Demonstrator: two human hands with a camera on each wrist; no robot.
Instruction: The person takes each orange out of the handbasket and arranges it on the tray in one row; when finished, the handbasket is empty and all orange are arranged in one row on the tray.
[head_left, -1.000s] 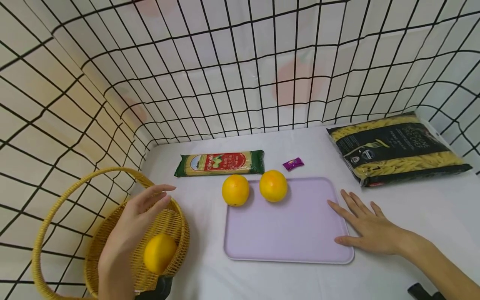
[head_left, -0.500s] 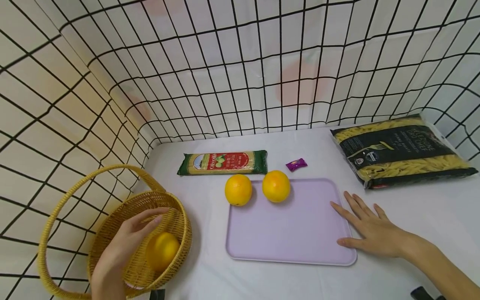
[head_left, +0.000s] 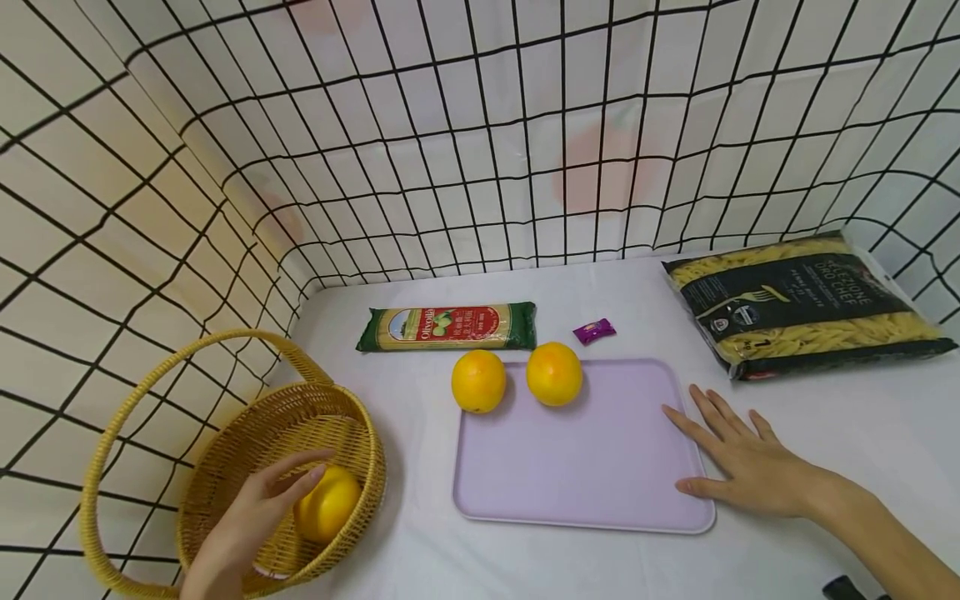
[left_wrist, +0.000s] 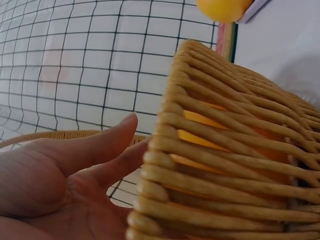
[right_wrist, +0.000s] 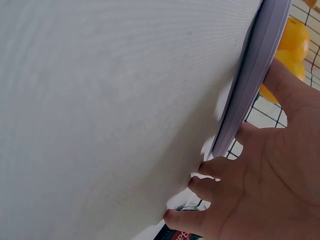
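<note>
My left hand (head_left: 251,517) reaches into a yellow wicker basket (head_left: 371,433), its fingers loosely bent. Its fingertips overlap the upper left side of an orange (head_left: 333,504) lying in the basket. In the left wrist view, the thumb of that hand (left_wrist: 75,185) shows beside the woven rim (left_wrist: 175,95), and other fingers are partly hidden behind the weave. My right hand (head_left: 750,462) lies spread at the right edge of a lilac tray (head_left: 585,467), thumb and index finger over its rim. Two oranges, one left (head_left: 478,381) and one right (head_left: 554,374), sit at the tray's far left corner.
Behind the tray lie a spaghetti packet (head_left: 450,327) and a small purple wrapped sweet (head_left: 595,331). A large bag of penne (head_left: 806,304) is at the back right. Black wire mesh (head_left: 487,150) encloses the back and sides, and the basket's tall handle (head_left: 105,450) arches on the left.
My left hand has lowered into the basket, down to the orange there. My right hand keeps its place at the tray. The whole head view has shifted slightly.
</note>
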